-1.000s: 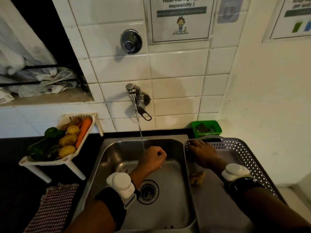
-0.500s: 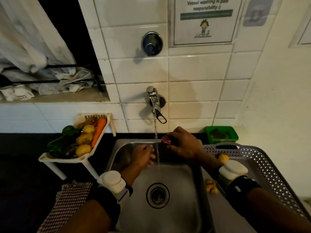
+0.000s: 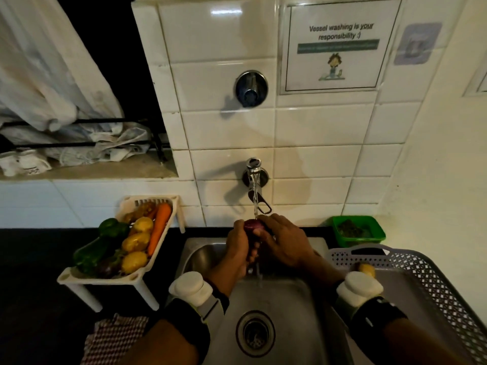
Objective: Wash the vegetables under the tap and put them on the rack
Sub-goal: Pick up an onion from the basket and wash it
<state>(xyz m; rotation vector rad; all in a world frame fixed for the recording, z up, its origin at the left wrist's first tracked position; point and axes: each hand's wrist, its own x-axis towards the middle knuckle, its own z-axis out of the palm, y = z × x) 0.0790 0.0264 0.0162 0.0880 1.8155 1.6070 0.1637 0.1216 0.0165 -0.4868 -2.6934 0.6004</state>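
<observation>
A dark red onion (image 3: pixel 253 224) sits under the running tap (image 3: pixel 254 177), held between both hands over the steel sink (image 3: pixel 287 312). My left hand (image 3: pixel 238 246) cups it from the left and my right hand (image 3: pixel 286 243) wraps it from the right. The stream lands on the onion and runs down between the hands. A white rack (image 3: pixel 105 280) on the left counter holds potatoes, a carrot (image 3: pixel 159 227), green peppers and an aubergine. In the grey perforated basket (image 3: pixel 427 280) on the right lies a yellowish vegetable (image 3: pixel 365 268), partly hidden by my right wrist.
A green tub (image 3: pixel 357 230) stands behind the basket against the wall. A checked cloth (image 3: pixel 113 338) lies on the dark counter at front left. The tiled wall carries a round valve (image 3: pixel 251 88) and a notice. Crumpled cloth fills the window ledge at left.
My right hand brought the onion from the basket side to the stream. My left hand came up and closed on it too. The view shifted closer and to the left.
</observation>
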